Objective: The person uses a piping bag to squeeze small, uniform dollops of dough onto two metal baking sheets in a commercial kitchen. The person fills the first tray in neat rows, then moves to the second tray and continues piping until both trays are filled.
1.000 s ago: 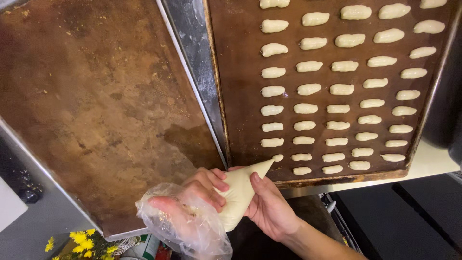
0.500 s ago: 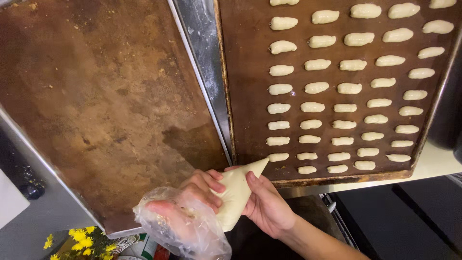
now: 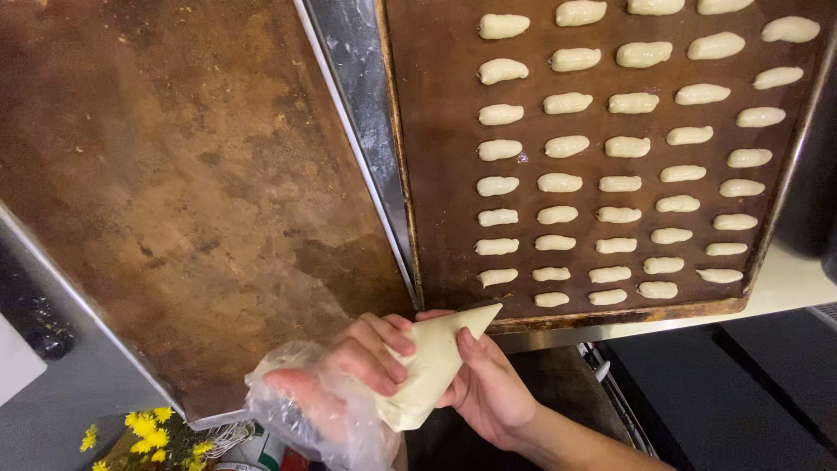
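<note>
A clear plastic piping bag (image 3: 432,366) full of pale dough sits between both hands below the trays. My left hand (image 3: 370,353) wraps its fingers over the wide end, where the loose plastic bunches over it. My right hand (image 3: 488,392) cradles the cone from underneath, thumb on its side. The bag's tip points up and right, just at the near rim of the dark baking tray (image 3: 436,174) on the right. That tray carries several rows of short piped dough fingers (image 3: 567,183). A bare, brown-stained tray (image 3: 174,174) lies on the left.
A strip of steel counter (image 3: 357,131) runs between the two trays. Yellow flowers (image 3: 144,432) show at the bottom left, beside a grey surface (image 3: 61,401). A dark cabinet front and floor (image 3: 741,392) lie at the lower right.
The view has drifted a little, so the trays sit slightly further right. Both hands keep the same hold on the bag, its tip still at the right tray's near rim.
</note>
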